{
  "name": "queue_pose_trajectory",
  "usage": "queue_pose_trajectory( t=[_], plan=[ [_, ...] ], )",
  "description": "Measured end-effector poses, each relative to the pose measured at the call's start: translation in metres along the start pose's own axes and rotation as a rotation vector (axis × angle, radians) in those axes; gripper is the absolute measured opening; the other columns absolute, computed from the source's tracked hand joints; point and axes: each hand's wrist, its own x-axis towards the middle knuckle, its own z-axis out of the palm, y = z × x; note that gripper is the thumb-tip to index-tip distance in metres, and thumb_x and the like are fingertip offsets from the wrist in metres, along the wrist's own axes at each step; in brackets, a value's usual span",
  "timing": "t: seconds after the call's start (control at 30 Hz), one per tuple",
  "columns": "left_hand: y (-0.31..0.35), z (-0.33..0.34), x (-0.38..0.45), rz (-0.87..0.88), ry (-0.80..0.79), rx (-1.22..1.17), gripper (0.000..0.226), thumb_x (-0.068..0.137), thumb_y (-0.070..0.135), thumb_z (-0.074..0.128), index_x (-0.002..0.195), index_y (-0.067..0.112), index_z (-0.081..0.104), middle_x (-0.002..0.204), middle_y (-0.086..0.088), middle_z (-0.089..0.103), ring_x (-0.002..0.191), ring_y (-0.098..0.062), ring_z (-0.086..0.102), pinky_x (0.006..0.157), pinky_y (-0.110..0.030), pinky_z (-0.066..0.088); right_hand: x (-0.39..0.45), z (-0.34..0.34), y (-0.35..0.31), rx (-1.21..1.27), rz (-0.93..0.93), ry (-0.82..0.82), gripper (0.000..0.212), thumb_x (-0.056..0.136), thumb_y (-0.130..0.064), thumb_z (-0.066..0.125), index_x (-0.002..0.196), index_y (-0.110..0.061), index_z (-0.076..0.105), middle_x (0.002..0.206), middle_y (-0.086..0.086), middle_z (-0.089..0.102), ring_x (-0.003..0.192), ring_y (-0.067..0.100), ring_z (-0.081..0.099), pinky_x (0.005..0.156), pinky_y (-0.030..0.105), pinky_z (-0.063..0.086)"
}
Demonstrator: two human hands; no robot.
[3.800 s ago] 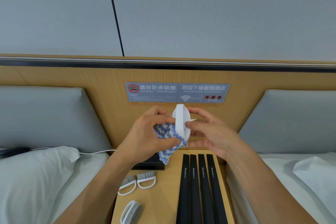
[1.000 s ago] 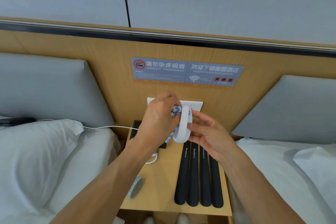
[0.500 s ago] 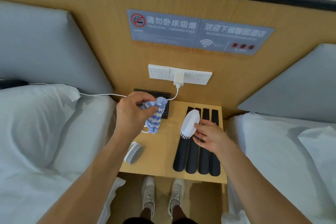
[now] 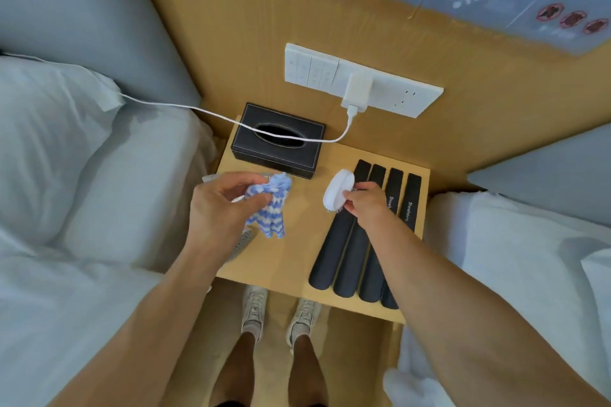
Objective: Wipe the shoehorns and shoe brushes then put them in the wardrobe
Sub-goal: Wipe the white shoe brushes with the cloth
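From the head camera, the left hand (image 4: 220, 205) grips a blue-striped cloth (image 4: 269, 205) above the nightstand (image 4: 291, 261). The right hand (image 4: 365, 203) holds a white brush (image 4: 338, 189) over four black shoehorns (image 4: 360, 241) lying side by side.

The single head-worn camera looked steeply down from above, close over a narrow light-wood bedside table (image 4: 281, 261) set between two white-sheeted beds. It faced the wooden headboard wall (image 4: 231, 26), whose white switch panel (image 4: 314, 69) sat high in frame, and the wearer's pale sneakers (image 4: 254, 311) appeared directly beneath.
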Motion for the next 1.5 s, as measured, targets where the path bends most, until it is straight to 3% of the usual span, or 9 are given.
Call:
queue_pose_trajectory(
  t=[0.2,0.53,0.73,0.9,1.0,1.1,1.2,1.37,1.5],
  plan=[
    [-0.028,-0.002,0.005,-0.053,0.050,0.018,0.018,0.078,0.014,0.079,0.095,0.019,0.075,0.097,0.008,0.075,0.094,-0.010,0.071,0.079,-0.045,0.060,0.060,0.024,-0.012,-0.212,-0.091,0.053,0.043,0.082,0.000,0.076,0.121,-0.010,0.062,0.130,0.016,0.061,0.120,0.035,0.059,0.097,0.048,0.055],
    [-0.051,-0.014,0.001,-0.067,0.072,-0.019,0.020,0.077,0.020,0.079,0.096,0.020,0.074,0.101,0.003,0.075,0.098,-0.017,0.071,0.079,-0.050,0.059,0.084,0.039,-0.007,-0.501,-0.146,0.105,0.049,0.090,0.003,0.065,0.135,-0.014,0.058,0.141,0.011,0.054,0.127,0.030,0.055,0.102,0.038,0.051],
    [-0.048,-0.020,0.004,-0.092,0.082,-0.040,0.019,0.077,0.021,0.080,0.096,0.022,0.074,0.100,0.004,0.075,0.097,-0.018,0.071,0.081,-0.051,0.058,0.033,0.034,-0.009,-0.559,-0.504,0.245,0.027,0.084,-0.003,0.070,0.110,-0.010,0.065,0.121,0.013,0.061,0.102,0.025,0.061,0.068,0.021,0.043],
    [-0.047,-0.025,0.004,-0.116,0.105,-0.040,0.016,0.077,0.024,0.079,0.092,0.026,0.074,0.097,0.007,0.076,0.096,-0.016,0.071,0.081,-0.051,0.058,-0.013,0.049,0.022,-0.826,-0.979,-0.107,0.014,0.087,-0.002,0.064,0.091,-0.012,0.072,0.098,0.004,0.064,0.080,0.019,0.064,0.073,0.029,0.053],
    [-0.051,-0.033,0.001,-0.108,0.112,-0.035,0.017,0.077,0.024,0.079,0.093,0.024,0.074,0.098,0.006,0.075,0.095,-0.015,0.071,0.081,-0.049,0.059,-0.018,0.074,0.035,-1.013,-1.056,-0.278,0.032,0.089,-0.002,0.063,0.117,-0.012,0.071,0.124,0.003,0.064,0.106,0.022,0.064,0.091,0.033,0.052],
    [-0.056,-0.042,-0.002,-0.110,0.131,-0.027,0.014,0.079,0.021,0.078,0.092,0.022,0.073,0.097,0.008,0.075,0.094,-0.012,0.071,0.076,-0.041,0.061,-0.016,0.106,0.042,-1.177,-1.114,-0.323,0.057,0.089,-0.002,0.063,0.143,-0.016,0.051,0.149,-0.001,0.046,0.125,0.024,0.055,0.098,0.036,0.050],
    [-0.062,-0.049,-0.007,-0.117,0.162,-0.019,0.013,0.079,0.017,0.078,0.089,0.024,0.073,0.091,0.012,0.075,0.089,-0.008,0.072,0.069,-0.029,0.061,-0.009,0.131,0.044,-1.335,-1.139,-0.228,0.071,0.087,-0.003,0.066,0.150,-0.018,0.036,0.150,0.001,0.042,0.114,0.026,0.059,0.087,0.033,0.052],
    [-0.067,-0.059,-0.011,-0.134,0.176,-0.043,0.014,0.080,0.012,0.077,0.089,0.023,0.074,0.088,0.008,0.075,0.086,-0.010,0.072,0.071,-0.032,0.062,-0.002,0.146,0.047,-1.368,-1.029,-0.105,0.058,0.087,-0.004,0.067,0.139,-0.017,0.045,0.128,0.008,0.050,0.098,0.025,0.061,0.070,0.027,0.037],
    [-0.067,-0.062,-0.009,-0.129,0.162,-0.044,0.014,0.080,0.011,0.077,0.089,0.022,0.073,0.087,0.010,0.075,0.085,-0.008,0.072,0.068,-0.027,0.061,-0.001,0.147,0.041,-1.369,-0.961,-0.044,0.047,0.089,-0.005,0.067,0.132,-0.012,0.051,0.125,0.011,0.056,0.101,0.027,0.063,0.074,0.029,0.043]
  ],
)
